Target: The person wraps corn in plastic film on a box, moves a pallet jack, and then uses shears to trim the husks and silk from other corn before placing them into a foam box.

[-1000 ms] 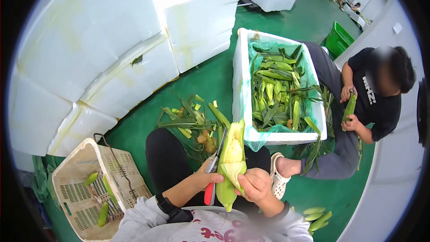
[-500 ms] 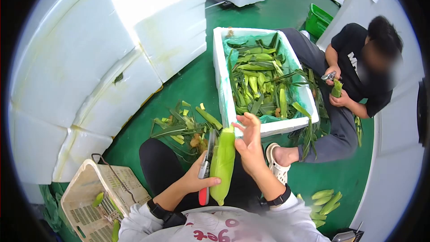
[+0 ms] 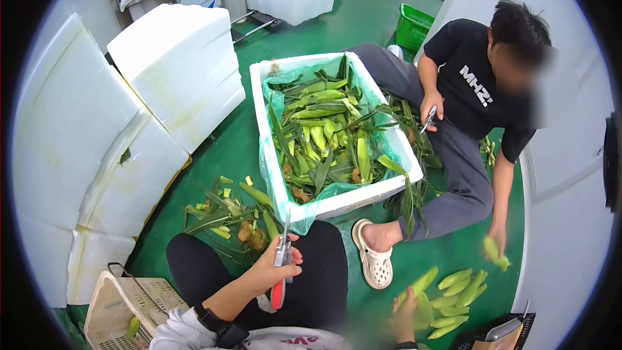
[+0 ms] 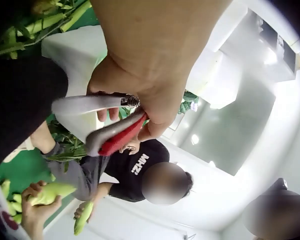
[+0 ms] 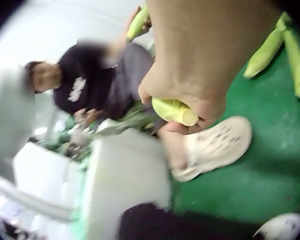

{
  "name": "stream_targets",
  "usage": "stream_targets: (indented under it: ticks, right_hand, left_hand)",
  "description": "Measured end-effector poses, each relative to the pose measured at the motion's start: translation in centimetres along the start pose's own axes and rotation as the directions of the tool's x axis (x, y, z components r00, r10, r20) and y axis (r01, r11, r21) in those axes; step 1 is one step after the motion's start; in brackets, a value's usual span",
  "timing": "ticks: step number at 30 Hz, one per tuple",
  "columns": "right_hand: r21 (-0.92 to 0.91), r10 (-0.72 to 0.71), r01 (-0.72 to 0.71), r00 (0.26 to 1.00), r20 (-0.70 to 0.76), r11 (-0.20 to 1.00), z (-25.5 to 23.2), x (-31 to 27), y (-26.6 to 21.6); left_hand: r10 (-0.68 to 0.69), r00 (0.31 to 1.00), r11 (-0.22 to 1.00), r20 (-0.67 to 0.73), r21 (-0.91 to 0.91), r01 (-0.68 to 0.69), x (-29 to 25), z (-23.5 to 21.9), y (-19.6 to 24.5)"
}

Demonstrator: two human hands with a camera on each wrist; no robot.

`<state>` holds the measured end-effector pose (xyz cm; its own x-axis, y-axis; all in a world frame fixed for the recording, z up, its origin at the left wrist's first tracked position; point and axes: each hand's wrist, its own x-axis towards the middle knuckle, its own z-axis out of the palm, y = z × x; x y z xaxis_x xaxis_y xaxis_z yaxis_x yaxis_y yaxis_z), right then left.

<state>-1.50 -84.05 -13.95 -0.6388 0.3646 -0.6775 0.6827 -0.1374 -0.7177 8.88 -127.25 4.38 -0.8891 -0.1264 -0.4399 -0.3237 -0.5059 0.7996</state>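
My left hand [image 3: 269, 269] grips pruning shears [image 3: 278, 293] over my lap, with their blades pointing toward the foam box. In the left wrist view, a spring shows between the grey-and-red handles [image 4: 122, 140]. Low on the right, my right hand [image 3: 405, 311] is wrapped around a green ear of corn [image 5: 165, 109], its pale cut end poking out past the fingers. The hand and ear are blurred in the head view, right beside a pile of husked-on corn [image 3: 453, 295] on the floor.
A white foam box [image 3: 343, 201] lined with green plastic holds leaves and husks. Another person [image 3: 476, 71] sits at the right with shears and an ear of corn [image 3: 495, 253]. Leaf scraps [image 3: 227, 217] lie on the floor. A cream crate [image 3: 116, 298] stands left; foam boxes [image 3: 175, 71] are stacked behind.
My right hand first worked at the corn's husk, then moved with the ear down right to the pile. The left hand kept the shears. The other person's hand reached down with an ear.
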Motion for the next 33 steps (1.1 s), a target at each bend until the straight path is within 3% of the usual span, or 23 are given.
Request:
stream_targets:
  ticks: [3,5,6,7,8,9,10,11,13,15,16,17,19,20,21,23,24,26,28,29,30,32,33]
  right_hand:
    - [0.002,0.094,-0.095,0.978,-0.188,0.995,-6.8,7.6,4.8]
    - [-0.249,0.048,-0.128,0.951,-0.305,0.96,-9.0,10.1,6.4]
    - [-0.502,-0.041,-0.148,0.937,-0.346,0.852,-8.9,10.2,6.3]
    - [-0.788,-0.201,-0.153,0.922,-0.331,0.596,-8.5,10.5,5.9]
    - [-0.939,-0.405,-0.087,0.886,-0.226,0.333,-6.7,9.4,4.0]
    - [-0.986,-0.614,0.052,0.787,-0.057,0.159,-4.5,8.0,1.5]
    - [-0.96,-0.763,0.275,0.632,0.136,0.057,-1.6,6.3,-1.4]
    - [-0.72,-0.879,0.694,0.326,0.346,-0.026,1.7,4.4,-5.5]
    - [-0.428,-0.841,0.903,0.209,0.499,-0.03,11.3,-4.0,-15.3]
    - [-0.102,-0.728,0.995,0.08,0.681,0.015,19.9,-9.8,-21.6]
    - [0.004,-0.63,0.999,-0.034,0.776,-0.049,24.2,-11.1,-23.0]
    - [0.156,-0.443,0.982,-0.186,0.877,-0.103,29.0,-13.6,-24.7]
    - [0.315,-0.079,0.899,-0.354,0.932,-0.305,38.7,-12.6,-24.4]
    - [0.341,0.069,0.831,-0.348,0.935,-0.44,43.5,-10.6,-23.5]
    - [0.341,0.202,0.729,-0.276,0.94,-0.594,48.1,-8.4,-22.7]
    - [0.247,0.252,0.562,-0.07,0.965,-0.79,57.3,-3.3,-21.2]
    - [0.147,0.202,0.582,0.03,0.979,-0.799,61.5,-1.1,-20.4]
    - [-0.041,0.009,0.67,0.071,0.997,-0.742,66.9,1.0,-18.2]
    - [-0.142,-0.033,0.619,0.185,0.982,-0.772,70.1,1.2,-15.8]
    - [-0.212,-0.071,0.479,0.295,0.953,-0.852,71.2,0.8,-14.4]
    - [-0.145,-0.028,0.353,0.317,0.948,-0.924,71.5,0.2,-13.3]
    - [0.053,0.082,0.248,0.109,0.991,-0.967,71.2,3.0,-12.2]
    - [0.089,0.163,0.41,0.15,0.975,-0.908,70.5,2.1,-13.5]
  left_hand:
    - [0.027,0.993,0.999,-0.111,-0.02,-0.029,0.2,-1.4,-1.0]
    - [0.051,0.975,0.998,-0.215,-0.026,-0.058,-0.7,-2.1,-0.1]
    - [0.059,0.962,0.997,-0.266,-0.027,-0.069,-1.2,-2.4,0.6]
    - [0.043,0.94,0.998,-0.337,-0.034,-0.058,-1.7,-2.7,1.2]
    - [0.06,0.92,0.997,-0.387,-0.027,-0.076,-2.1,-3.1,1.6]
    - [0.052,0.899,0.994,-0.435,-0.061,-0.087,-2.6,-3.2,2.4]
    - [0.05,0.876,0.99,-0.48,-0.093,-0.108,-3.2,-3.0,3.7]
    - [0.011,0.853,0.98,-0.522,-0.166,-0.114,-3.8,-3.0,4.8]
    - [-0.008,0.853,0.914,-0.523,-0.349,-0.205,-5.0,-2.7,7.1]
    - [0.027,0.855,0.852,-0.518,-0.436,-0.291,-6.0,-2.1,9.5]
    - [0.062,0.845,0.832,-0.531,-0.441,-0.338,-6.3,-1.8,10.4]
    - [0.096,0.837,0.797,-0.539,-0.461,-0.389,-6.5,-1.8,10.7]
    - [0.125,0.832,0.77,-0.541,-0.476,-0.425,-6.2,-3.0,10.0]
    - [0.143,0.83,0.756,-0.539,-0.482,-0.443,-5.8,-3.6,9.8]
    - [0.115,0.826,0.756,-0.552,-0.491,-0.434,-5.8,-3.7,10.2]
    - [-0.047,0.805,0.625,-0.592,-0.646,-0.438,-6.1,-4.5,10.2]
    - [-0.125,0.779,0.517,-0.614,-0.711,-0.477,-6.4,-4.7,10.4]
    - [0.05,0.872,0.626,-0.487,-0.665,-0.407,-7.5,-7.0,10.1]
    - [0.01,0.863,0.63,-0.506,-0.667,-0.399,-8.0,-8.0,10.5]
    - [-0.005,0.849,0.632,-0.529,-0.66,-0.407,-7.9,-8.7,10.6]
    - [-0.031,0.837,0.63,-0.547,-0.66,-0.408,-7.9,-9.1,10.8]
    - [-0.079,0.817,0.601,-0.571,-0.681,-0.418,-7.9,-9.4,11.4]
    - [-0.09,0.813,0.585,-0.575,-0.691,-0.423,-7.7,-9.5,11.8]
